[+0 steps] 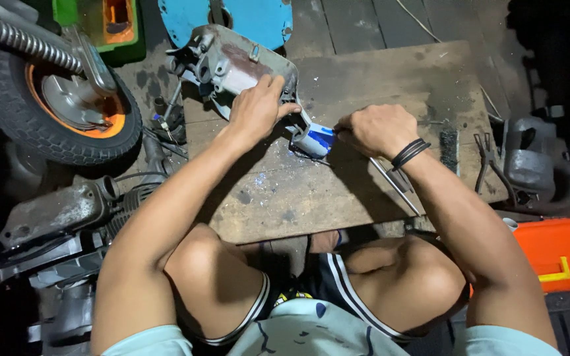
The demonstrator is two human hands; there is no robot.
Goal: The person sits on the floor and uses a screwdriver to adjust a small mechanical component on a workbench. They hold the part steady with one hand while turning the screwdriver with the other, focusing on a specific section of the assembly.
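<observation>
Metal cover (245, 66), grey with a blue-painted end, lies on the wooden surface (338, 198), pinned flat under the left hand (255, 109), which presses down on it with fingers spread. Right hand (379, 130) is clenched around a thin metal rod (394, 184), tip at the blue end (315, 140). Best done with firm downward pressure and short, shallow strokes; pliers (489, 165) lie to the right.
</observation>
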